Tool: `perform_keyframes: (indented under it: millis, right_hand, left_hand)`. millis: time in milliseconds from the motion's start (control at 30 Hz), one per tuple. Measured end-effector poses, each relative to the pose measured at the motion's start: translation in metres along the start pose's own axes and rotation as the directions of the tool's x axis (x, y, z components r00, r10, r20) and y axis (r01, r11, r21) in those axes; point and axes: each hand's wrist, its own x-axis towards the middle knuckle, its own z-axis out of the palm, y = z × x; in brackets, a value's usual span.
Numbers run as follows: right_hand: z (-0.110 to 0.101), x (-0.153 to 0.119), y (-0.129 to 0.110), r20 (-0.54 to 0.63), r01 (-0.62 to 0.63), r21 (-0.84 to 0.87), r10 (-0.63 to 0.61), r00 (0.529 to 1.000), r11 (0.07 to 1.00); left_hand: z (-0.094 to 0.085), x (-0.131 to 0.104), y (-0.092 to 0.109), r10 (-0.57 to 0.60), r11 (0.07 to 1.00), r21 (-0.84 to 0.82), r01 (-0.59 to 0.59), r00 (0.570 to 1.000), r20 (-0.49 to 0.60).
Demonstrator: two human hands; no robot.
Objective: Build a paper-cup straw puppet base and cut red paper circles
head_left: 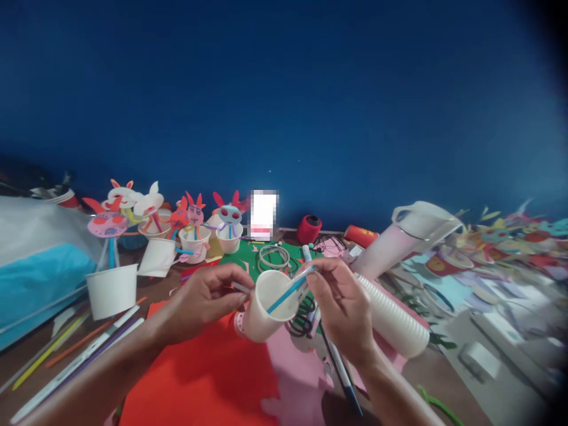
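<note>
A white paper cup point(266, 313) is tilted between my hands, its mouth facing up and toward the right. My left hand point(217, 296) is closed at the cup's left side, pinching a thin pale pipe cleaner point(242, 288) by the rim. My right hand point(339, 302) pinches the upper end of a blue pipe cleaner point(284, 296), with a whitish strand beside it. The blue one slants down into the cup; its lower end rests inside. A pink-and-white patterned piece point(239, 323) sits at the cup's lower left.
Red paper point(199, 378) and pink paper point(297, 378) lie below. A stack of white cups point(394, 319) and a pitcher point(399, 236) stand right. Rabbit-faced cups point(112, 290) line the left back. Loose pipe cleaners point(48, 349) lie left; a marker point(341, 370) lies near my right wrist.
</note>
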Motion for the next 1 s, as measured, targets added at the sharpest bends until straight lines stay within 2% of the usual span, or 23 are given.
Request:
perform_keyframes:
  millis: [67, 200, 367, 467, 567, 700, 900, 1000]
  right_hand:
    - [-0.002, -0.001, -0.004, 0.001, 0.019, 0.008, -0.019, 1.0, 1.0]
    - [-0.004, -0.001, -0.01, 0.034, 0.045, 0.011, -0.045, 0.998, 0.999]
    - [-0.006, -0.001, -0.015, 0.062, 0.046, 0.009, -0.046, 0.997, 0.999]
    - [-0.006, -0.002, -0.018, 0.067, 0.076, -0.029, -0.074, 0.995, 0.997]
    - [-0.006, -0.003, -0.021, 0.065, 0.113, -0.059, -0.109, 0.992, 0.992]
    - [-0.008, -0.005, -0.026, 0.082, 0.151, -0.071, -0.146, 0.986, 0.986]
    - [-0.014, -0.007, -0.032, 0.156, 0.137, -0.048, -0.129, 0.979, 0.989]
    - [-0.014, -0.006, -0.032, 0.157, 0.149, -0.07, -0.137, 0.978, 0.986]
  left_hand:
    - [-0.001, -0.001, 0.0, 0.135, 0.991, 0.023, -0.135, 0.991, -0.008]
    - [0.001, -0.005, 0.003, 0.35, 0.93, 0.12, -0.349, 0.937, 0.008]
    - [0.013, -0.011, 0.004, 0.4, 0.87, 0.317, -0.378, 0.916, -0.007]
    - [0.017, -0.014, 0.006, 0.509, 0.769, 0.47, -0.433, 0.86, -0.041]
    - [0.017, -0.017, 0.009, 0.564, 0.681, 0.539, -0.496, 0.824, 0.046]
    - [0.015, -0.018, 0.008, 0.541, 0.727, 0.468, -0.502, 0.839, 0.059]
    - [0.014, -0.018, -0.002, 0.388, 0.86, 0.365, -0.356, 0.921, -0.018]
    - [0.013, -0.018, 0.0, 0.383, 0.86, 0.348, -0.374, 0.923, 0.046]
